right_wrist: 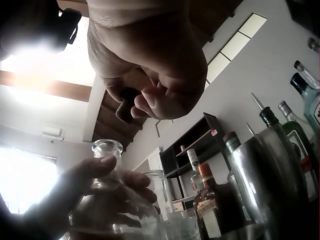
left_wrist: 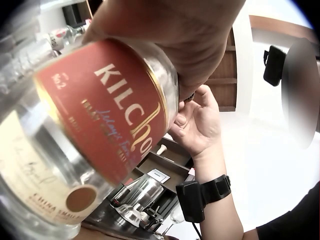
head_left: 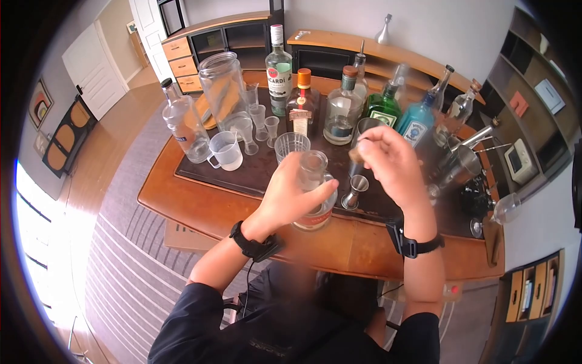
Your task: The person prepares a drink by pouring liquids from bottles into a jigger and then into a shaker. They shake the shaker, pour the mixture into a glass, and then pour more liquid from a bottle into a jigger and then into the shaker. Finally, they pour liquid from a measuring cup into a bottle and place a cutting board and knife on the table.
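Note:
My left hand [head_left: 285, 197] grips the neck and shoulder of a clear glass bottle [head_left: 313, 219], whose red label [left_wrist: 115, 107] fills much of the left wrist view. The bottle's mouth [right_wrist: 107, 146] is uncovered in the right wrist view. Up and to the right of it, my right hand [head_left: 395, 162] pinches a small brown cork stopper [head_left: 355, 153], which appears dark [right_wrist: 125, 107] in the right wrist view, apart from the bottle. A metal jigger [head_left: 355, 191] stands between the hands on the dark mat.
Behind the hands stand a ribbed glass [head_left: 292, 144], an orange-capped bottle [head_left: 302, 103], a green bottle [head_left: 383, 110] and a blue one [head_left: 417, 123]. A measuring cup [head_left: 227, 151] is at left, metal shakers [head_left: 459, 165] at right. The leather-covered table's edge [head_left: 357, 246] runs in front.

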{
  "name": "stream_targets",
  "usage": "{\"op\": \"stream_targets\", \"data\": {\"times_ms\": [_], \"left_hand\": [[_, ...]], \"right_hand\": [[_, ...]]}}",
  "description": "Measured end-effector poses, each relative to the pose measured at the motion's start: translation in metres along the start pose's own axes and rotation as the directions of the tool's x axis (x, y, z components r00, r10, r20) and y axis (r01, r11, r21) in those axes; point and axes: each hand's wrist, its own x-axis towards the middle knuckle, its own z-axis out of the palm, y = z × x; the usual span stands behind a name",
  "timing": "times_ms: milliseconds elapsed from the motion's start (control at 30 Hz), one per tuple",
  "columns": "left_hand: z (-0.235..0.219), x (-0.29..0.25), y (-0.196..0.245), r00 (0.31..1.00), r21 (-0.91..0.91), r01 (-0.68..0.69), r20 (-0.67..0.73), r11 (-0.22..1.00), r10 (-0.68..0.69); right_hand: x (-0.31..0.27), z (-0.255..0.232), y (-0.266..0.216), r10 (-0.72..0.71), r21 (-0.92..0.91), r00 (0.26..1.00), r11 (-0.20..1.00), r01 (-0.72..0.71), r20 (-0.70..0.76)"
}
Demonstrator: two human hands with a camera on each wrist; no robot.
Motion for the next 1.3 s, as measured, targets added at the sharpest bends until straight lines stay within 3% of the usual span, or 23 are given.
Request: {"op": "stream_targets", "data": {"times_ms": [100,133,233,333,467,667,800,933,1100,1300], "left_hand": [[-0.002,-0.015,-0.008,0.993,0.081,-0.118,-0.007,0.99,0.119],[0.001,-0.021,-0.02,0.999,0.052,-0.045,-0.016,0.998,0.046],[0.007,-0.034,-0.034,0.997,-0.097,-0.076,-0.028,0.992,0.073],[0.012,-0.04,-0.044,0.996,-0.131,-0.066,-0.06,0.989,0.059],[0.015,-0.035,-0.044,0.999,-0.132,-0.034,-0.047,0.991,0.028],[0.011,-0.027,-0.025,0.998,-0.073,-0.049,-0.036,0.996,0.046],[0.0,-0.022,-0.014,0.984,0.311,-0.173,0.017,0.935,0.176],[-0.006,-0.013,0.001,0.966,0.53,-0.256,0.113,0.808,0.232],[-0.018,0.004,0.01,0.955,0.613,-0.253,0.283,0.749,0.091],[-0.015,0.013,0.015,0.923,0.724,-0.272,0.383,0.634,-0.042]], "right_hand": [[-0.009,-0.02,0.016,0.09,0.024,0.983,0.996,-0.087,-0.159],[-0.011,-0.029,0.025,0.121,0.047,0.976,0.992,-0.115,-0.182],[-0.016,-0.05,0.049,0.177,0.061,0.951,0.984,-0.167,-0.253],[-0.019,-0.062,0.068,0.206,0.094,0.933,0.978,-0.186,-0.295],[-0.019,-0.07,0.085,0.221,0.151,0.928,0.971,-0.183,-0.301],[-0.021,-0.082,0.103,0.286,0.16,0.942,0.953,-0.259,-0.178],[-0.023,-0.085,0.107,0.298,0.179,0.936,0.947,-0.265,-0.186],[-0.025,-0.088,0.107,0.335,0.193,0.919,0.935,-0.297,-0.209],[-0.025,-0.092,0.111,0.362,0.184,0.915,0.926,-0.33,-0.177],[-0.026,-0.093,0.11,0.367,0.178,0.911,0.925,-0.336,-0.188]]}}
